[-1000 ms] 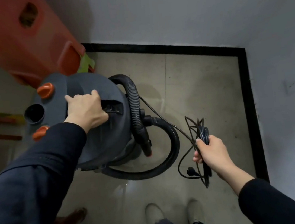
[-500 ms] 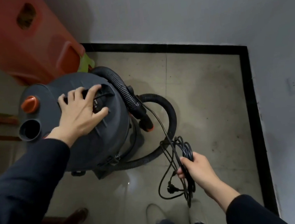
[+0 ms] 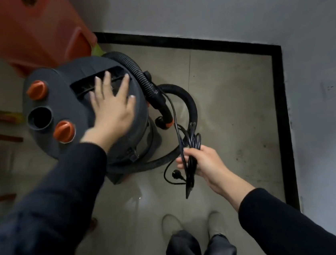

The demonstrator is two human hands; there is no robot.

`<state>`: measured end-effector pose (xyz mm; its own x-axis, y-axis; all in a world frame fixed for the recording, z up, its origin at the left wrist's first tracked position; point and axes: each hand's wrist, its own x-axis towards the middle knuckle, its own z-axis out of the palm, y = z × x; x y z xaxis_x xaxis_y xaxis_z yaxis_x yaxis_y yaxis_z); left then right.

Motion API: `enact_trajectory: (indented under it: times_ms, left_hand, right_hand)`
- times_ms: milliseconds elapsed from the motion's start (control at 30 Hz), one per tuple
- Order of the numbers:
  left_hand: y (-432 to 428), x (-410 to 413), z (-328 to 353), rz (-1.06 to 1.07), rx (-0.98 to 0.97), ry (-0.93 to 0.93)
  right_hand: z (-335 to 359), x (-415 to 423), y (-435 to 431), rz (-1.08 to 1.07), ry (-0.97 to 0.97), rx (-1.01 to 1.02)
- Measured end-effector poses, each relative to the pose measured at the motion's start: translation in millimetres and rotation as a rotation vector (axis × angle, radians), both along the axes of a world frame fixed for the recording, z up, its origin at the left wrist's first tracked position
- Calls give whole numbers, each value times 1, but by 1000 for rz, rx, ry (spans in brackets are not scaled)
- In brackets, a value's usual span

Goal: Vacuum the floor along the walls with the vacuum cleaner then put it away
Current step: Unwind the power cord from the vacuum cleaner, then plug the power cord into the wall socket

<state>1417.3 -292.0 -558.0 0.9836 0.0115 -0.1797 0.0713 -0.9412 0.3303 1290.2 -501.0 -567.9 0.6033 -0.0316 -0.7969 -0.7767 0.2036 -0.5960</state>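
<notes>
Standing in a room corner, head view. The vacuum cleaner [image 3: 63, 80], a dark grey drum type with two orange knobs [image 3: 37, 89] on its lid, sits on the tiled floor [image 3: 234, 109]. It is just beside an orange plastic stool [image 3: 32, 27] and near the black skirting [image 3: 174, 43] at the foot of the wall [image 3: 191, 9]. Its ribbed hose [image 3: 190, 103] loops from the lid round the drum's right side down to the floor.

The left hand [image 3: 112, 106] lies flat on the lid with fingers straight and spread, its fingertips reaching over the carry-handle recess [image 3: 86, 84]; it grasps nothing. The right hand [image 3: 206, 162] is closed round a coiled bundle of power cord [image 3: 193, 141], held beside the drum. One strand runs up from the bundle alongside the hose, and the plug [image 3: 176, 172] dangles loose below the fist.

Vacuuming appears finished and the putting-away stage is in hand. Several things could go wrong from here:

- The hanging plug and slack loops may catch on the hose or under the drum if the machine is shifted.
- The coil, unsecured, may spring apart once released.
- A flat palm gives no hold, so the drum could roll or tip on the glossy tiles unless the handle is gripped first.
</notes>
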Motion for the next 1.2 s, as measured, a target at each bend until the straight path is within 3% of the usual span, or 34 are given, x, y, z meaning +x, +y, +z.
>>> enact_trajectory:
  times_ms: [67,100,167,233,400,533,700,1000,1200]
  left_hand:
    - [-29,-67,-3,62,-271,-66]
    - [-42,-102,-7,132,-418,-6]
    - [-62,-163,-15,307,-680,226]
    - [-76,-200,-23,384,-818,449]
    - [-101,-228,-31,52,-823,661]
    - [-97,-219,-27,139,-931,568]
    - [-71,-220,-7,109,-1165,624]
    - [-16,-236,9,566,-1375,560]
    - [3,-242,2,800,-1464,481]
  right_hand:
    - [7,-3,-2,-28,-5,69]
    - [9,-4,-4,-26,-13,90]
    - [13,-10,-11,-8,-37,109]
    - [17,-16,-19,-9,-50,132]
    - [25,-21,-26,-67,-44,245]
    - [33,-19,-29,9,-113,196]
    - [49,-8,-34,54,-128,78]
    - [40,-20,-38,-139,0,92]
    - [32,-19,-55,-9,-104,-88]
